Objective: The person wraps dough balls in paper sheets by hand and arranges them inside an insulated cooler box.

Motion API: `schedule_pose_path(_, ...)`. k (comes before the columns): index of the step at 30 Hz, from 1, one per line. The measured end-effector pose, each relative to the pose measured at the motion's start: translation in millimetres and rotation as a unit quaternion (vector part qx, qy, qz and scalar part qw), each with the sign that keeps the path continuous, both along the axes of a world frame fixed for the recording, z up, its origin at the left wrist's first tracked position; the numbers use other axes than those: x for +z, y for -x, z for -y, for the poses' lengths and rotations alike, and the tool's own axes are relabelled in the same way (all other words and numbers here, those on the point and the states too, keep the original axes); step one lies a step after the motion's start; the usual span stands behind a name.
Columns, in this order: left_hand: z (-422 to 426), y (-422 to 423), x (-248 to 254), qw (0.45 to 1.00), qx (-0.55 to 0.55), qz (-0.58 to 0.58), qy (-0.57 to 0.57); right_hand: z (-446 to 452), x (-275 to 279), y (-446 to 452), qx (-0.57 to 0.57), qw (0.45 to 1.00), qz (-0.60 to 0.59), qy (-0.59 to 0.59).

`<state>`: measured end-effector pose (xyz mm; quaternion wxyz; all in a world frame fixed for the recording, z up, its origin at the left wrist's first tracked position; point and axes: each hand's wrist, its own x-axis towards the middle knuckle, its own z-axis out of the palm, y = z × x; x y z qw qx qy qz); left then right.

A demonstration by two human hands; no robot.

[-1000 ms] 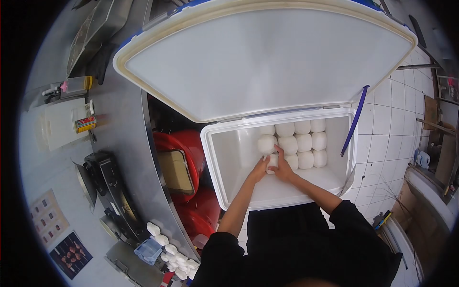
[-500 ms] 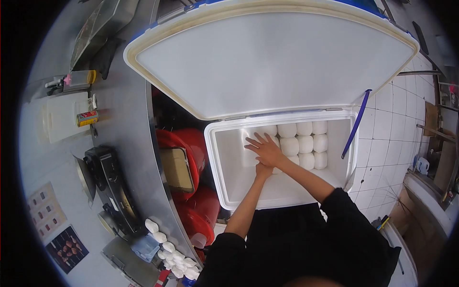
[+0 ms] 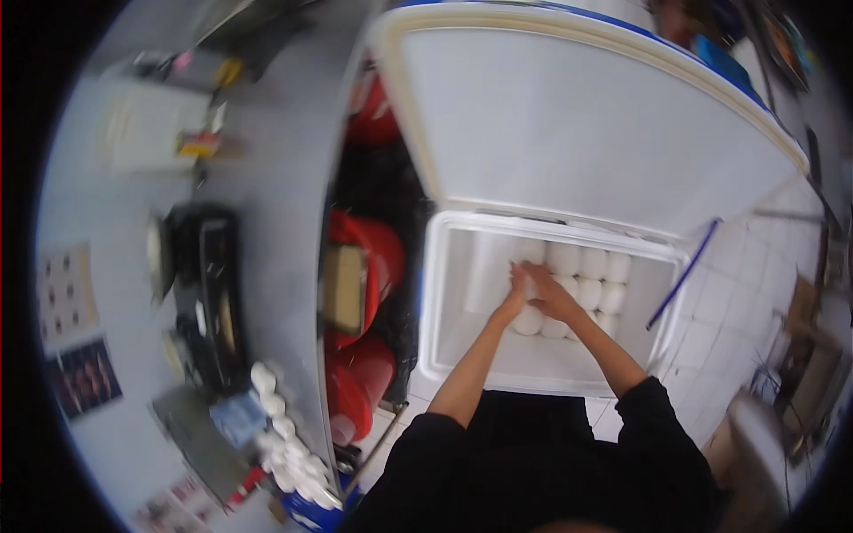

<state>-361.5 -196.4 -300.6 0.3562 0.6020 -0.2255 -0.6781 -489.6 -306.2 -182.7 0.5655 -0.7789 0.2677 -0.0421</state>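
Rows of smooth, rounded white dough balls (image 3: 590,291) sit in an open white cooler box (image 3: 428,306). My left hand (image 3: 514,295) is inside the box at the left end of the rows, fingers pointing up and curved. Facing it, my right hand (image 3: 551,295) curves in from the other side. Between the two palms shows a white dough ball (image 3: 531,290), partly hidden by the fingers and blurred. Just below the hands another ball (image 3: 526,321) lies in the box. The cooler's large lid (image 3: 586,124) stands raised behind it.
A steel counter (image 3: 289,213) runs along the left, with a black stove (image 3: 218,284) and a pile of white lumps (image 3: 291,453) near its edge. Red tubs (image 3: 384,258) stand between counter and cooler. A purple strap (image 3: 684,274) joins the lid to the box.
My hands were stacked, right over left with fingers spread; now they are side by side, cupped around a dough ball. The camera has swung, so the cooler sits farther right.
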Motion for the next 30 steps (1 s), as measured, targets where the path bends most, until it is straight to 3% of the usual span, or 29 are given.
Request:
schedule_pose_path(2, 5, 17, 4, 0.987, -0.054, 0.136, -0.064, 0, 5, -5, 0.034, 0.999, 0.002, 0.039)
schedule_pose_path(3, 15, 18, 33, 0.945, -0.207, 0.252, -0.023, -1, -13, -2, 0.096, 0.983, -0.001, 0.159)
schedule_pose_path(4, 21, 11, 79, 0.863, -0.356, 0.357, 0.001, 1, -10, -5, 0.075, 0.992, -0.022, 0.096)
schedule_pose_path(5, 1, 4, 125, 0.91, -0.222, 0.34, 0.08, 4, -24, -3, 0.072, 0.993, 0.036, 0.082)
schedule_pose_path(6, -18, -8, 177, 0.934, -0.094, 0.319, 0.128, 6, -35, -2, 0.086, 0.992, 0.005, 0.09)
schedule_pose_path(8, -60, -36, 294, 0.931, 0.131, 0.26, 0.222, 3, -3, -19, 0.034, 0.981, -0.04, 0.189)
schedule_pose_path(9, -95, -54, 333, 0.911, 0.23, 0.224, 0.259, 6, -14, -21, -0.009, 0.971, 0.031, 0.239)
schedule_pose_path(10, -140, -76, 340, 0.839, 0.259, 0.402, 0.26, -5, 49, -48, -0.095, 0.977, -0.015, 0.191)
schedule_pose_path(11, -188, -99, 342, 0.738, 0.274, 0.563, 0.251, -18, 85, -67, -0.164, 0.969, 0.023, 0.182)
schedule_pose_path(12, -236, -124, 354, 0.619, 0.301, 0.713, 0.137, -36, 109, -85, -0.235, 0.955, 0.059, 0.172)
schedule_pose_path(13, -300, -152, 354, 0.6, 0.372, 0.701, 0.098, -61, 129, -110, -0.238, 0.951, 0.099, 0.171)
schedule_pose_path(14, -353, -168, 355, 0.487, 0.419, 0.766, -0.031, -89, 148, -136, -0.243, 0.945, 0.136, 0.17)
schedule_pose_path(15, -417, -186, 344, 0.41, 0.453, 0.789, -0.056, -119, 166, -162, -0.249, 0.938, 0.173, 0.169)
schedule_pose_path(17, -507, -217, 348, 0.377, 0.49, 0.776, -0.127, -190, 200, -227, -0.15, 0.969, 0.175, 0.085)
schedule_pose_path(18, -533, -233, 346, 0.425, 0.511, 0.738, -0.117, -225, 207, -263, -0.074, 0.972, 0.197, 0.108)
schedule_pose_path(20, -569, -273, 341, 0.518, 0.547, 0.652, -0.089, -294, 191, -342, 0.054, 0.969, 0.239, 0.008)
schedule_pose_path(22, -585, -308, 322, 0.536, 0.472, 0.679, -0.17, -359, 170, -425, 0.134, 0.963, 0.235, 0.004)
schedule_pose_path(23, -589, -323, 312, 0.543, 0.431, 0.689, -0.209, -386, 169, -460, 0.145, 0.984, 0.092, -0.056)
schedule_pose_path(25, -597, -342, 304, 0.591, 0.424, 0.623, -0.289, -437, 161, -519, 0.129, 0.985, 0.106, -0.035)
schedule_pose_path(28, -595, -354, 320, 0.655, 0.443, 0.521, -0.322, -486, 202, -552, 0.112, 0.968, -0.028, 0.223)
schedule_pose_path(30, -595, -357, 323, 0.702, 0.471, 0.429, -0.317, -494, 201, -563, 0.124, 0.961, -0.077, 0.235)
